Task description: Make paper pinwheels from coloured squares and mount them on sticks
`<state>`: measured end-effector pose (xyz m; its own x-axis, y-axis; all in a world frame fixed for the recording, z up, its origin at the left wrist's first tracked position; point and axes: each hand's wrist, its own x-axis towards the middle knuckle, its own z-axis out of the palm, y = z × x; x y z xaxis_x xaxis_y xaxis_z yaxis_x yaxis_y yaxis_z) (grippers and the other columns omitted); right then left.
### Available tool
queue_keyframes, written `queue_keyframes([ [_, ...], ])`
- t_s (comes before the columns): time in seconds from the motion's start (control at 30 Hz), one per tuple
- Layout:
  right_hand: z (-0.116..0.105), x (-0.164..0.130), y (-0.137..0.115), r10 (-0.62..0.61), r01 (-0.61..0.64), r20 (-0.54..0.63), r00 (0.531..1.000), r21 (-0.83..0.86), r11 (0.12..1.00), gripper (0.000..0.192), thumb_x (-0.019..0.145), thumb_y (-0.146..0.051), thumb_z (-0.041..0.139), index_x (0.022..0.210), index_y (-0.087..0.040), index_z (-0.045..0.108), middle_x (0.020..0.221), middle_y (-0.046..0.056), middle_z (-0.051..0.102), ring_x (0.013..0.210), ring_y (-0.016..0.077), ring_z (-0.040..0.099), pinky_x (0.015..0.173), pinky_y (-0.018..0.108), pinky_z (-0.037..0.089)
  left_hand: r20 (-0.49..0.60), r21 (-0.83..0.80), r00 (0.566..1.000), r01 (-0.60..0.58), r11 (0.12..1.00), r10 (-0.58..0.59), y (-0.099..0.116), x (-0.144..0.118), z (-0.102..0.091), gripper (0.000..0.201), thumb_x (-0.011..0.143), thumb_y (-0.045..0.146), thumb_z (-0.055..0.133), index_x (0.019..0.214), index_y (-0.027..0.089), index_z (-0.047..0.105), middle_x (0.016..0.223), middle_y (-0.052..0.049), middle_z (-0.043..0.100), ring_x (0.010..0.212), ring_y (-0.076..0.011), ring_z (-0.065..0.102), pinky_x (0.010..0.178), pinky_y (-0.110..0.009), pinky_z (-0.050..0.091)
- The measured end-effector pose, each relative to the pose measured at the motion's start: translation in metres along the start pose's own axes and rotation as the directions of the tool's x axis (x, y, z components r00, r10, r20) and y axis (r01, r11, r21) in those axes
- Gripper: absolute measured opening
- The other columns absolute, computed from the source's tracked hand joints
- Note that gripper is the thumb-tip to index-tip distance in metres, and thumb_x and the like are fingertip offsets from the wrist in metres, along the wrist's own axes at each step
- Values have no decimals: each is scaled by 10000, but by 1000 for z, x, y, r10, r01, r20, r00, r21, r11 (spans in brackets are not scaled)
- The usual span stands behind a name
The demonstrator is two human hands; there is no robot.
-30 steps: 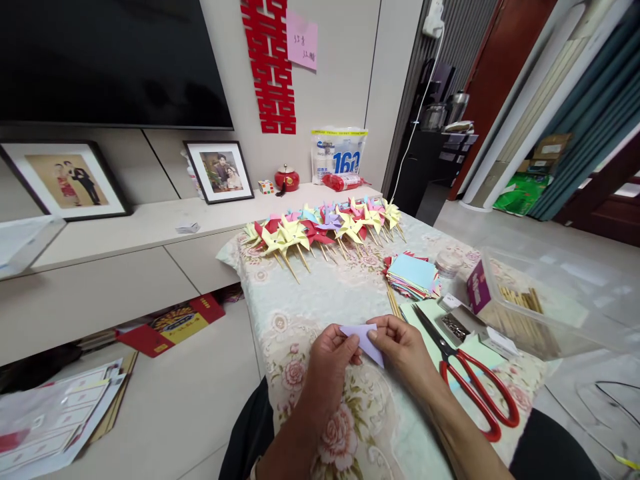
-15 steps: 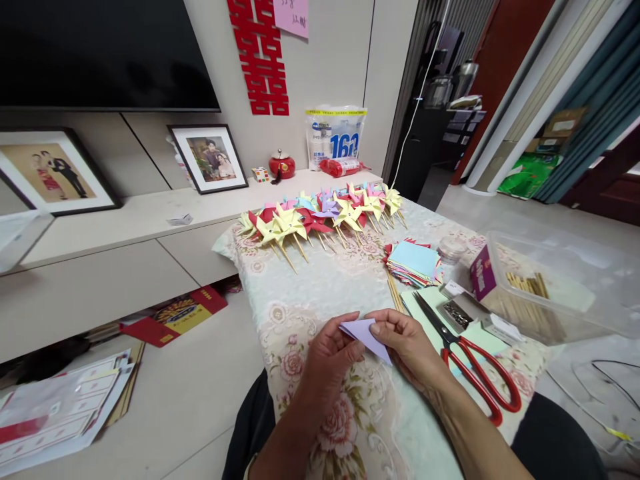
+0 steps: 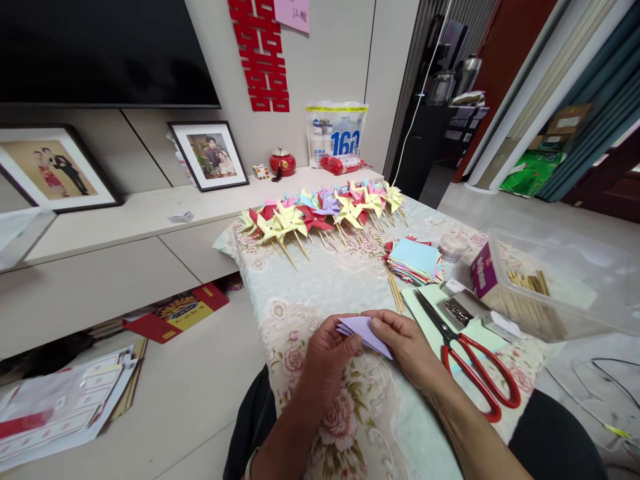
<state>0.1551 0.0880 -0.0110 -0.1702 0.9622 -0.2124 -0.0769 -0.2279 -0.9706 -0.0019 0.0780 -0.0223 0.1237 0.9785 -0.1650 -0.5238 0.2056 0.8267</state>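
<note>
Layers of the purple paper (image 3: 367, 331) splay apart at the corner by the left hand (image 3: 327, 353); a second ago they read as one flat triangle. Left hand pinches that corner, thumb against fingers; right hand (image 3: 403, 343) clamps the opposite side, thumb on top. Paper sits between both hands, above the tablecloth (image 3: 320, 290). Progress, as judged: this piece is folded, off any stick; can't tell if it's cut. Scissors (image 3: 449, 337) lie loose just right of the right hand. Done: a batch of pinwheels (image 3: 349, 211) on sticks, well beyond both hands. Left over: paper stack (image 3: 413, 257) past the right hand, spare sticks (image 3: 535, 317) further right.
</note>
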Motion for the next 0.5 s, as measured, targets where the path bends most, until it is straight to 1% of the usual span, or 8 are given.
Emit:
queue_keyframes([
  [0.13,1,-1,-3,-8,8,-33,999,-11,1000,531,776,-565,735,1135,-177,695,840,32,701,717,177,630,639,290,509,-32,-12,999,-3,1000,2,1,0,1,302,639,232,842,897,146,711,749,-9,696,639,-108,575,607,-218,478],
  [0.23,1,-3,-5,-50,50,-16,999,-33,998,589,778,-578,728,1203,-176,669,855,36,702,744,190,648,709,326,531,-44,-22,999,-3,1000,2,1,1,2,282,636,237,839,862,146,698,690,6,682,579,-91,549,590,-211,458],
  [0.33,0,-5,-7,-89,89,11,996,-59,994,592,762,-567,747,1208,-185,672,1065,86,729,941,244,676,868,371,525,-69,-21,998,-7,1000,5,2,1,2,293,633,247,839,868,145,697,682,9,679,567,-91,541,583,-213,450],
  [0.4,0,-6,-9,-104,105,27,994,-61,993,617,734,-554,777,1217,-187,664,1168,109,714,1066,277,657,961,398,495,-98,-21,995,-9,1000,7,2,1,3,301,625,254,844,864,150,695,696,6,682,582,-97,545,583,-217,452],
  [0.43,0,-6,-9,-105,106,31,994,-59,993,633,722,-547,789,1225,-187,656,1189,116,707,1088,283,652,982,409,484,-108,-19,994,-12,1000,10,2,1,3,303,623,257,845,865,151,694,713,0,688,596,-103,551,585,-220,454],
  [0.5,0,-6,-8,-99,101,28,995,-67,993,654,710,-535,802,1238,-183,642,1182,124,706,1059,282,662,976,422,486,-113,-7,993,-23,1000,22,2,1,4,301,627,258,839,868,154,693,747,-15,703,626,-116,567,590,-225,458],
])
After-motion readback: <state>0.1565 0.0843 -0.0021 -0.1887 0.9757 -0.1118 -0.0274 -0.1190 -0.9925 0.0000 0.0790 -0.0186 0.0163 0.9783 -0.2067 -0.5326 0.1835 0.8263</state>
